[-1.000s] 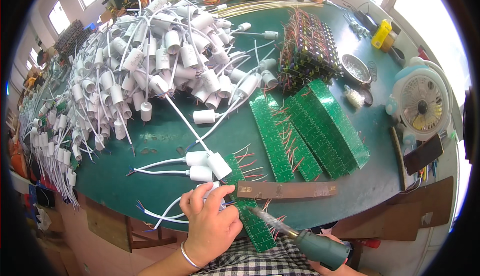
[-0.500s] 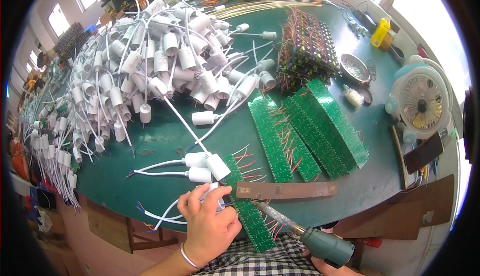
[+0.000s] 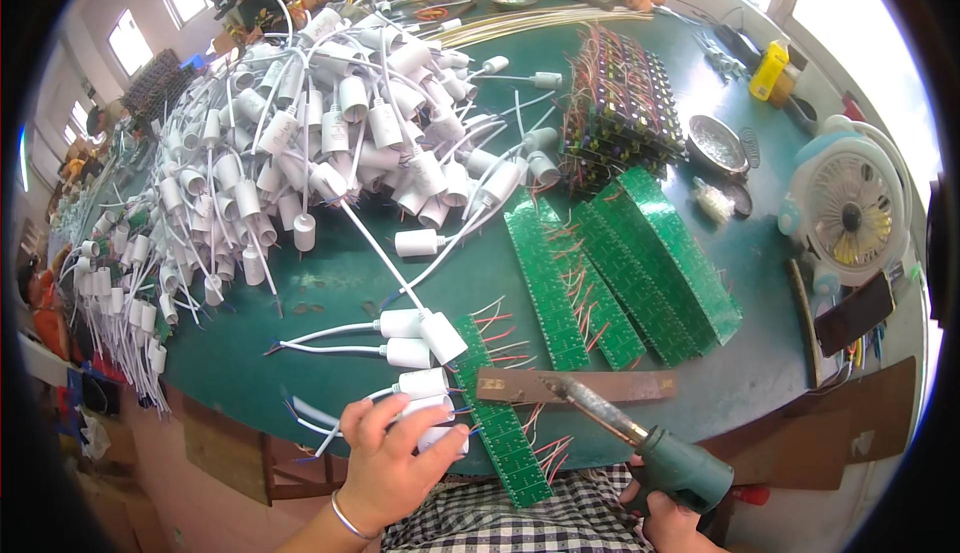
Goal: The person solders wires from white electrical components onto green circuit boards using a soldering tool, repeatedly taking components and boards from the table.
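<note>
Soldering iron (image 3: 690, 470) moved right — socket (image 3: 436, 439) between left fingers (image 3: 410, 429), beside board (image 3: 512, 453)

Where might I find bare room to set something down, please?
The tabletop is bare between the green boards and the fan, and between the socket pile and the loose sockets; it is crowded around the left hand.
</note>
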A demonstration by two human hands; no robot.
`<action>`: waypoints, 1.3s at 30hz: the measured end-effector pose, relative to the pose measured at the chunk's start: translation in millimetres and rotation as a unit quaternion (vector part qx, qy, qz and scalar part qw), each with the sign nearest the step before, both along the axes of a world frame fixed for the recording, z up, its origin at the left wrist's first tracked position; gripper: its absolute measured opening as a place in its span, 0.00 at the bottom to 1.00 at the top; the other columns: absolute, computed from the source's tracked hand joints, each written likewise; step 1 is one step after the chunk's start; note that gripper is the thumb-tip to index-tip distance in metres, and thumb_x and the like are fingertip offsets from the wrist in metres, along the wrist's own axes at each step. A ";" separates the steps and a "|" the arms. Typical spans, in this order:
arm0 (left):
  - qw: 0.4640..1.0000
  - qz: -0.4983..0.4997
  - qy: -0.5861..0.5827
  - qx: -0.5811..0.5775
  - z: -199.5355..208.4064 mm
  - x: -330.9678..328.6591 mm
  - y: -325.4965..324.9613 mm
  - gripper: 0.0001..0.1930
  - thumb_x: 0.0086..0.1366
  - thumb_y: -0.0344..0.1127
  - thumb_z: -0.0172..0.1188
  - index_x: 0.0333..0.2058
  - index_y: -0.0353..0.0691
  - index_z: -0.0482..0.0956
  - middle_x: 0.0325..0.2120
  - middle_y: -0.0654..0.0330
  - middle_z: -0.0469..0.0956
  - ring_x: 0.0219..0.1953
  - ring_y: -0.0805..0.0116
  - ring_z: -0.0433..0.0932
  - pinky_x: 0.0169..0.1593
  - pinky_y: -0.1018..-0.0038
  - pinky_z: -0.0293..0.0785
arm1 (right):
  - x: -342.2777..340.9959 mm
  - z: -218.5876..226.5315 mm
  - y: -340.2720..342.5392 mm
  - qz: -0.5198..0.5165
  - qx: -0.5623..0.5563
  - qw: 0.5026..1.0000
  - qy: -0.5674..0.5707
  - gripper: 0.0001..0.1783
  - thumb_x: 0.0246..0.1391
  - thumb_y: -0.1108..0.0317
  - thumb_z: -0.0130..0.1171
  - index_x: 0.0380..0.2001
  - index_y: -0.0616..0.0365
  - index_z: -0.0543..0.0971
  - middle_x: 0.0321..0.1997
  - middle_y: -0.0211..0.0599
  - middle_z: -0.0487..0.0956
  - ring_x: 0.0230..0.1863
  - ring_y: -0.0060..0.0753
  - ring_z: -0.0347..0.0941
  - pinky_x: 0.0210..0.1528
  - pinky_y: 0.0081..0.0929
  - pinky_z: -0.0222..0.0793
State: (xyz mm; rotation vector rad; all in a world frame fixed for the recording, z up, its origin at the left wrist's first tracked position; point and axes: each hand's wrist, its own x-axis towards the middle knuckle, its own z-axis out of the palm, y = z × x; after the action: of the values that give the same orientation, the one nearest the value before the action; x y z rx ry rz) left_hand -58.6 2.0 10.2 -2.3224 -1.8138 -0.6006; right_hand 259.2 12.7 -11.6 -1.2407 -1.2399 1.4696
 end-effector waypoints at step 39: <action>0.887 -0.082 -0.446 0.092 73.0 -18.3 253.5 0.12 0.66 0.38 0.52 0.44 0.38 0.71 0.24 0.53 0.73 0.26 0.64 0.72 0.33 0.71 0.68 | 56.6 108.1 159.9 -0.259 0.310 0.914 0.023 0.20 0.59 0.68 0.50 0.54 0.62 0.67 0.48 0.45 0.76 0.24 0.21 0.71 0.21 0.15 0.65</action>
State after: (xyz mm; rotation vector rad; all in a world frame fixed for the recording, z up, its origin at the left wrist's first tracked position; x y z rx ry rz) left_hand -76.9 255.5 83.2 -2.2277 -1.6841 -2.0288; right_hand 315.8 172.6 96.4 -0.9754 -1.1047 0.6382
